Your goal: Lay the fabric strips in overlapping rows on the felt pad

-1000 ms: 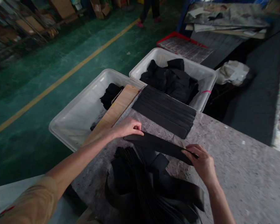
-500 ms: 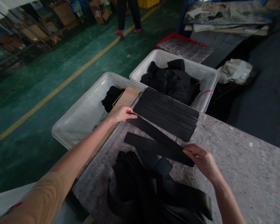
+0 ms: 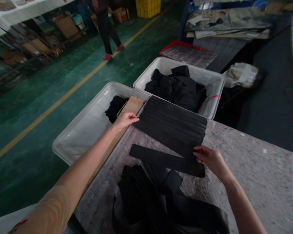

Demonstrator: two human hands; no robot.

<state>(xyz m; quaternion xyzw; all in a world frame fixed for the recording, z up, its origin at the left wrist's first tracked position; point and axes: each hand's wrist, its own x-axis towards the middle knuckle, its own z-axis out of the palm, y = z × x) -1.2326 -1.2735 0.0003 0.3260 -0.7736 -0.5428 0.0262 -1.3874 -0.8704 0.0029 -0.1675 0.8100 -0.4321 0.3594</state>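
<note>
My left hand pinches the left end of a black strip, and my right hand pinches its right end. The held strip lies against the near edge of a row of overlapping black strips on the table. Just below it, another black strip rests flat at a slight angle, its right part near my right hand. Closer to me is a loose heap of black strips, some bunched and some curling over.
The speckled grey table has a wooden board along its left edge. Beyond stand two white bins, a left bin and a far bin, with black pieces inside. A person walks on the green floor.
Both hands have brought the held strip to the row's near edge, where a gap showed before. The person in the background has moved left and closer.
</note>
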